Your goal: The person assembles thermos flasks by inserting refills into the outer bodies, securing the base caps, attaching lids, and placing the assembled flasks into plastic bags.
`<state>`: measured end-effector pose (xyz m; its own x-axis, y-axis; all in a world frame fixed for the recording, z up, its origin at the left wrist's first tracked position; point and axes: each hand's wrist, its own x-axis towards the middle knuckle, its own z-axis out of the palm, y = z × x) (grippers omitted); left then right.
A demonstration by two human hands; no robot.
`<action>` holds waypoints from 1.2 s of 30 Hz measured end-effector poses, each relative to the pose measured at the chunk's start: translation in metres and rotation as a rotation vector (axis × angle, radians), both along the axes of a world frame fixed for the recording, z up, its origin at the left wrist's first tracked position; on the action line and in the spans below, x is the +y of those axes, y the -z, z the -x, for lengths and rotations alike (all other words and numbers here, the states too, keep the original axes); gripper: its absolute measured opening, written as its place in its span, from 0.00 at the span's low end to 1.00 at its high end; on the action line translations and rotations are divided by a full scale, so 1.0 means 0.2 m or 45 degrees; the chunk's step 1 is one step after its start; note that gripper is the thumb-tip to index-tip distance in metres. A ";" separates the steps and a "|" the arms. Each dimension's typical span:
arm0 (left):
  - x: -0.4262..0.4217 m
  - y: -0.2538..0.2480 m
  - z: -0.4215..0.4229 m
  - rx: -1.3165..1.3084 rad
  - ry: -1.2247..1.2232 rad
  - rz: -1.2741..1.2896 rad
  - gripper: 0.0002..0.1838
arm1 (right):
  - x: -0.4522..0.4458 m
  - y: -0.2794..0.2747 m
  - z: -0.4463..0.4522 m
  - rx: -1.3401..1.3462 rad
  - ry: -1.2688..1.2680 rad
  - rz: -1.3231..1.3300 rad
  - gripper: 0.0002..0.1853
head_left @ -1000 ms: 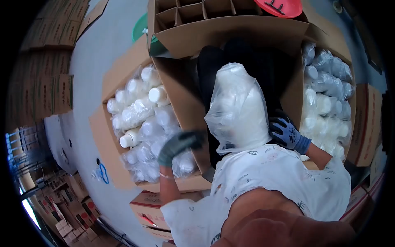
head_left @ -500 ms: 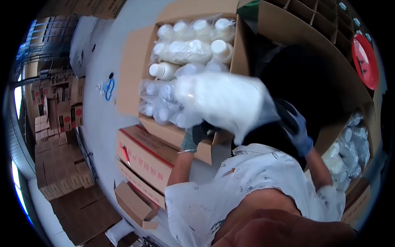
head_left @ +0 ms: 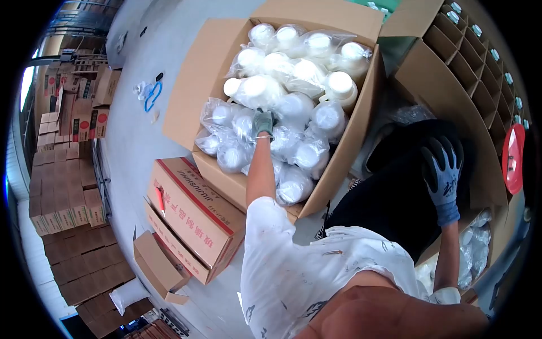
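The left hand (head_left: 262,122) reaches into the open carton (head_left: 348,147) at upper centre of the frame, among white bottles (head_left: 256,88) wrapped in clear bags (head_left: 291,134). Its fingers are bent down between the bottles and partly out of sight; how far they are apart, and whether they grip anything, cannot be told. The right hand (head_left: 444,165), at centre right, lies on the dark-clothed leg (head_left: 381,195), fingers spread and holding nothing; the posture suggests bracing while the other arm reaches.

The bottles are packed in close rows, probably so that each supports its neighbour; the bags presumably keep them clean and grouped. The cells of the divided carton (head_left: 429,82), upper right, would serve to keep items apart.

Count: two hands, both gloved; one bottle carton at upper centre; one further carton (head_left: 501,240), partly visible at lower right, with bagged contents; one divided carton; one red dish (head_left: 514,160) at the right edge; one red-handled tool (head_left: 160,199) on the red-printed carton (head_left: 197,198) at lower left. About ten white caps are distinguishable in the upper rows; lower down, overlapping film prevents an exact count.
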<state>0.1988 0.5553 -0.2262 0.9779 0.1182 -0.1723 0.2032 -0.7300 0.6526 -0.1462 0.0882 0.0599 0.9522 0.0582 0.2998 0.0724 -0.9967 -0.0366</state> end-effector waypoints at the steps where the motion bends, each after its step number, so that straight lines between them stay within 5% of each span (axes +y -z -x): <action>1: -0.03 -0.05 -0.03 0.200 0.028 0.034 0.12 | 0.00 0.01 -0.02 -0.010 0.007 -0.002 0.22; 3: 0.16 0.08 -0.19 -0.421 1.407 -0.718 0.12 | -0.01 0.00 -0.06 -0.004 0.027 0.000 0.22; 6: 0.07 -0.52 -0.22 0.637 0.092 0.407 0.14 | -0.03 0.05 -0.10 -0.002 0.032 0.003 0.21; 8: 0.10 -0.79 -0.34 0.212 -0.022 0.020 0.15 | -0.05 0.09 -0.13 0.007 -0.001 0.008 0.21; 10: 0.32 -0.68 -0.59 -0.288 0.159 -0.728 0.12 | -0.05 0.13 -0.18 -0.039 -0.055 -0.010 0.19; 12: 0.51 -0.46 -0.74 -0.395 0.329 -0.985 0.11 | -0.06 0.19 -0.22 -0.049 -0.117 -0.040 0.19; 13: 0.61 -0.27 -0.81 -0.208 0.092 -0.881 0.12 | -0.04 0.18 -0.25 -0.030 -0.135 -0.057 0.19; 16: 0.64 -0.05 -0.79 -0.107 0.011 -0.762 0.23 | 0.00 0.23 -0.30 0.060 -0.149 -0.090 0.17; 17: 0.50 -0.18 -0.76 0.118 -0.213 -0.824 0.24 | 0.04 0.20 -0.34 0.016 -0.143 -0.066 0.16; 20: 0.74 -0.03 -0.93 0.548 0.208 -1.045 0.24 | 0.04 0.17 -0.41 -0.023 -0.189 -0.052 0.15; 24: 0.55 0.04 -0.77 0.417 0.147 -1.518 0.23 | 0.03 0.18 -0.41 0.007 -0.215 -0.091 0.16; 28: 0.38 -0.10 -0.67 0.071 -0.094 -1.130 0.22 | 0.01 0.24 -0.37 0.012 -0.273 -0.138 0.17; 30: 0.38 -0.28 -0.61 -0.174 0.177 -1.047 0.16 | -0.01 0.27 -0.35 0.028 -0.269 -0.210 0.18; 32: 0.24 -0.65 -0.47 -0.269 0.121 -0.382 0.15 | 0.00 0.18 -0.39 0.010 -0.265 -0.198 0.22; 34: 0.07 -0.95 -0.29 -0.724 0.140 -0.268 0.12 | 0.04 0.10 -0.42 -0.002 -0.235 -0.203 0.24; 36: -0.24 -1.34 -0.01 -0.617 -0.040 0.201 0.12 | 0.09 0.02 -0.45 0.019 -0.169 -0.331 0.34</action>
